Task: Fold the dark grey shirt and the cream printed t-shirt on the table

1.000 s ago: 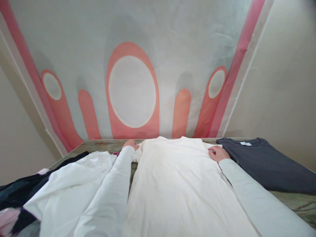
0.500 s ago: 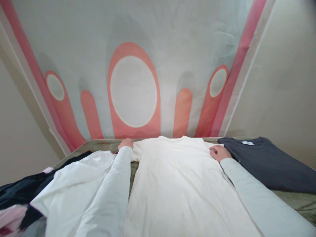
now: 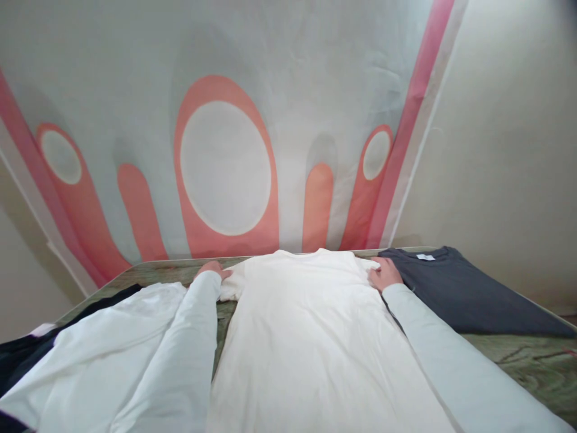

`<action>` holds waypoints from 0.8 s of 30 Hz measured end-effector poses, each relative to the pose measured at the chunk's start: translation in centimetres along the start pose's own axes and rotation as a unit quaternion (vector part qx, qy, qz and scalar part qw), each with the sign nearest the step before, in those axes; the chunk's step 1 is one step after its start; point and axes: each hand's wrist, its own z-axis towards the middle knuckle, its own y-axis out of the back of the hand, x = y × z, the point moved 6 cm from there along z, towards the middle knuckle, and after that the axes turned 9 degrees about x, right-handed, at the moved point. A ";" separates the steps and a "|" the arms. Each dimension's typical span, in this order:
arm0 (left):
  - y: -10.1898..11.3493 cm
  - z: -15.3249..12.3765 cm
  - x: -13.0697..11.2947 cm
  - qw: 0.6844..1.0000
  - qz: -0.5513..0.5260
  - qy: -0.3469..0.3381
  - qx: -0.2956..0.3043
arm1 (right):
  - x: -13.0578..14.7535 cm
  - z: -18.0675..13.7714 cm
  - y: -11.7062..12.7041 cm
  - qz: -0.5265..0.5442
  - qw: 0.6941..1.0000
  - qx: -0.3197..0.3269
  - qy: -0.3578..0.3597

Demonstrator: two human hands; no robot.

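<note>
A cream T-shirt lies spread out in front of me, its neckline toward the far edge of the table. My left hand is closed on the end of its left sleeve. At the opposite side, my right hand pinches the right sleeve between thumb and fingers. Both forearms, in pale long sleeves, run along the sides of the shirt. Small creases cross its front.
A folded dark grey T-shirt lies to the right on the wood-patterned table. A white garment covers black clothing on the left. A wall panel with pink shapes rises behind the table.
My view has turned slightly right, so everything sits further left in the picture. Both hands stay at the T-shirt's sleeves, and the left hand's fingers now show more over the sleeve edge.
</note>
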 end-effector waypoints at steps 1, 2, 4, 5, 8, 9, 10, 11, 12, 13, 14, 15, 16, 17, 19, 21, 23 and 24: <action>-0.1 0.1 0.0 1.000 0.007 0.000 0.014 | -0.1 -0.1 0.3 -0.003 1.000 -0.008 -0.013; -0.1 0.2 0.0 1.000 0.012 -0.002 0.022 | -0.2 -0.1 0.6 -0.009 1.000 -0.010 -0.022; 0.1 0.1 0.1 1.000 0.014 -0.004 0.018 | -0.4 -0.3 0.7 -0.023 0.999 0.004 -0.029; 0.3 -0.1 0.1 1.000 0.014 -0.004 0.010 | -0.4 -0.3 0.7 -0.029 0.999 0.016 -0.029; 1.0 -0.6 0.1 1.000 0.015 -0.002 -0.011 | -0.4 -0.4 0.2 -0.032 0.998 0.047 -0.031; 1.4 -0.8 0.0 1.000 0.015 -0.005 -0.015 | -0.4 -0.4 0.1 -0.032 0.997 0.055 -0.033; 1.8 -1.0 -0.3 1.000 0.016 -0.007 -0.019 | -0.4 -0.4 0.0 -0.031 0.997 0.061 -0.034; 2.4 -1.1 -0.8 0.999 0.017 -0.014 -0.024 | -0.3 -0.3 0.0 -0.029 0.997 0.065 -0.037; 3.0 -1.4 -1.6 0.999 0.017 -0.031 -0.030 | -0.3 -0.3 0.1 -0.028 0.996 0.067 -0.042; 3.7 -1.8 -2.7 0.998 0.016 -0.059 -0.035 | -0.4 -0.3 0.2 -0.027 0.996 0.067 -0.049; 4.3 -2.4 -4.3 0.994 0.013 -0.101 -0.040 | -0.5 -0.2 0.5 -0.027 0.996 0.065 -0.060; 4.8 -3.4 -6.3 0.986 0.009 -0.161 -0.037 | -0.6 -0.2 0.7 -0.028 0.995 0.063 -0.074; 5.0 -4.7 -8.4 0.976 0.002 -0.216 -0.030 | -0.8 -0.3 0.9 -0.029 0.994 0.060 -0.090; 4.8 -6.3 -10.7 0.965 -0.002 -0.263 -0.012 | -0.9 -0.3 1.1 -0.031 0.992 0.059 -0.105; 3.3 -10.5 -15.4 0.929 0.008 -0.369 0.033 | -1.0 -0.4 1.3 -0.033 0.989 0.063 -0.129; 0.7 -15.1 -19.5 0.893 0.024 -0.442 0.076 | -0.8 -0.5 1.1 -0.025 0.987 0.080 -0.139; -2.6 -19.2 -22.5 0.860 0.033 -0.493 0.125 | -0.3 -0.5 0.8 -0.009 0.986 0.100 -0.130; -4.1 -21.0 -23.7 0.844 0.042 -0.517 0.136 | 0.0 -0.5 0.7 -0.001 0.987 0.107 -0.121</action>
